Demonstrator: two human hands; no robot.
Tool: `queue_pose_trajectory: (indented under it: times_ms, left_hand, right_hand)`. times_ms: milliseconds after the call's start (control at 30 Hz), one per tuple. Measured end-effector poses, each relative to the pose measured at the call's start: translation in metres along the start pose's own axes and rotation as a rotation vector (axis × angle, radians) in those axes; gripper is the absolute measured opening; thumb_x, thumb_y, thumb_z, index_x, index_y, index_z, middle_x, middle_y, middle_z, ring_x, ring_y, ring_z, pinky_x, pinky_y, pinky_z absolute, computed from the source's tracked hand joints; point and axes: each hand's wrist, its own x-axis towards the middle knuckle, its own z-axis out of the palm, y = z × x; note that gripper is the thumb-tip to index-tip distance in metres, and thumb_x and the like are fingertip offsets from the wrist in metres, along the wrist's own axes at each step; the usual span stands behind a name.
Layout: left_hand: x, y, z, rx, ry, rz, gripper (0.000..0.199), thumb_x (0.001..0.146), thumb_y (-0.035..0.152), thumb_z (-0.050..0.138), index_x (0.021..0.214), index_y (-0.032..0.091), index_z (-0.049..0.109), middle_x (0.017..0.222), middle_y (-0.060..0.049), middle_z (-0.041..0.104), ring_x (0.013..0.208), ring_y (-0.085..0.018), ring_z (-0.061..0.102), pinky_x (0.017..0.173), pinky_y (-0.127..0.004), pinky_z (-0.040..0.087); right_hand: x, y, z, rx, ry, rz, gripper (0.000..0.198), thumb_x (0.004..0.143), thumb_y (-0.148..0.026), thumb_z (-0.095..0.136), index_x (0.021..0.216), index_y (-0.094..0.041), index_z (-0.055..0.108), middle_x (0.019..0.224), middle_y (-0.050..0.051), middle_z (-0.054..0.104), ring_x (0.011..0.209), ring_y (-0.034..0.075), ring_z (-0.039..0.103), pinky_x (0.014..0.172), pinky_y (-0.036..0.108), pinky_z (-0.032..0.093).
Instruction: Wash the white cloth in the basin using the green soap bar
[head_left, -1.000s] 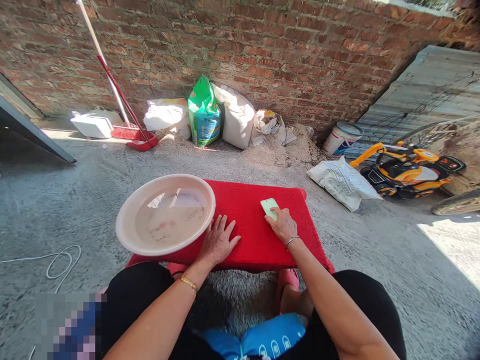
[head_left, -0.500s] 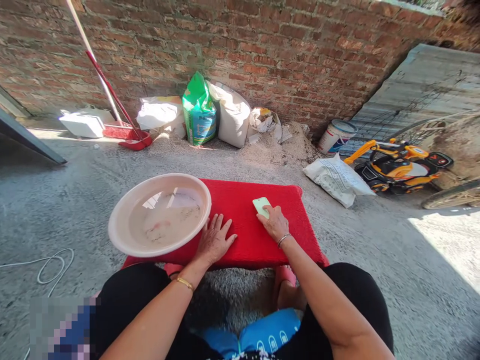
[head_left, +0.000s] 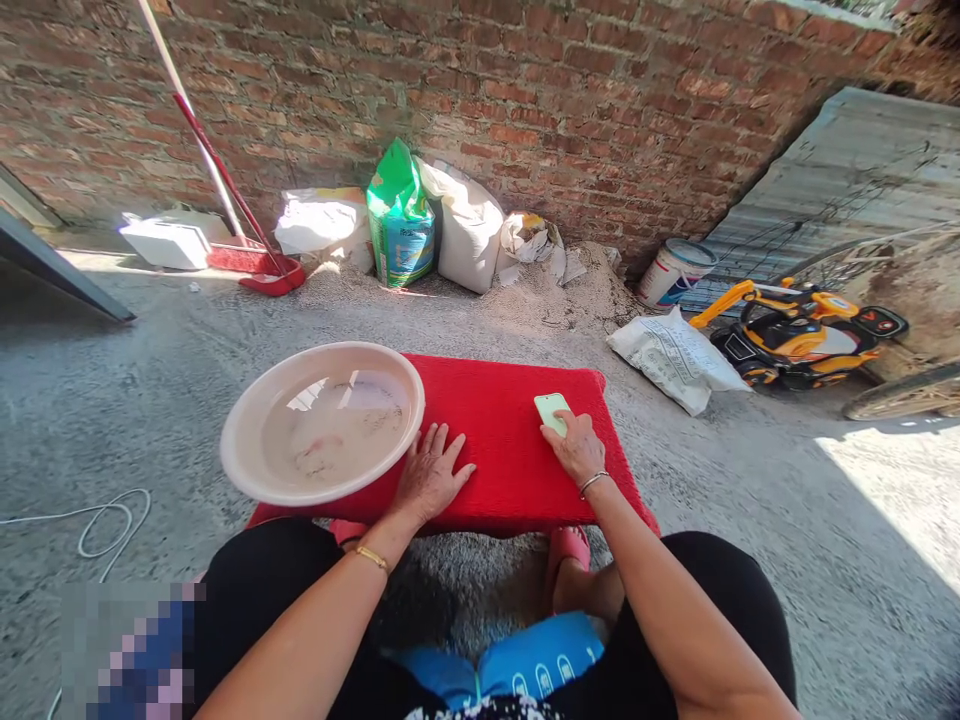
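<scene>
A red plush cloth lies over a low table or bench in front of my knees. My right hand grips what looks like a pale green scrubbing brush, with a small hole near its far end. Its underside is hidden against the cloth, towards the right side. My left hand rests flat with fingers spread on the cloth, beside the rim of a basin. That pale pink basin holds water and sits on the left part of the cloth.
Behind stand a green bag, a white sack and a paint bucket by the brick wall. A red dustpan is at left, a yellow toy excavator at right. A cable loops on the ground.
My right hand has slid the pale green scrubbing brush to the right across the red cloth. My left hand stays where it was, beside the basin.
</scene>
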Motion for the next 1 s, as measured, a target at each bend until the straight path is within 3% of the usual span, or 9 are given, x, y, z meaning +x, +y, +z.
queue_pose_trajectory:
  times_ms: [233,767,867,1000]
  left_hand:
    - [0.000,0.000,0.000,0.010,0.013,0.005,0.053,0.089,0.051,0.049,0.133,0.023,0.057,0.143,-0.015,0.048,0.136,-0.032,0.039,0.112,-0.051,0.028]
    - [0.000,0.000,0.000,0.007,0.006,0.005,0.054,0.089,0.052,0.048,0.133,0.022,0.057,0.144,-0.016,0.047,0.136,-0.033,0.038,0.112,-0.051,0.027]
    - [0.000,-0.001,0.001,0.021,0.010,0.009,0.054,0.089,0.053,0.047,0.133,0.022,0.056,0.144,-0.015,0.047,0.136,-0.032,0.038,0.113,-0.050,0.027]
    - [0.000,-0.001,0.001,0.016,0.014,0.011,0.054,0.089,0.053,0.047,0.133,0.023,0.056,0.144,-0.015,0.047,0.136,-0.032,0.038,0.113,-0.050,0.026]
  right_hand:
    - [-0.013,-0.023,0.013,-0.016,-0.052,-0.152,0.044,0.090,-0.051,0.050,0.128,-0.030,0.055,0.108,0.006,0.051,0.093,0.019,0.058,0.074,0.027,0.043]
    - [0.012,0.085,-0.015,0.028,0.041,0.278,0.048,0.088,-0.051,0.049,0.129,-0.028,0.054,0.118,0.012,0.052,0.106,0.026,0.057,0.087,0.037,0.043]
    - [0.017,0.092,-0.018,0.051,0.120,0.341,0.050,0.087,-0.052,0.050,0.130,-0.026,0.055,0.118,0.013,0.052,0.106,0.027,0.056,0.087,0.038,0.043]
    - [0.025,0.081,-0.014,0.116,0.147,0.295,0.051,0.086,-0.052,0.051,0.129,-0.025,0.055,0.118,0.013,0.052,0.105,0.025,0.056,0.088,0.036,0.042]
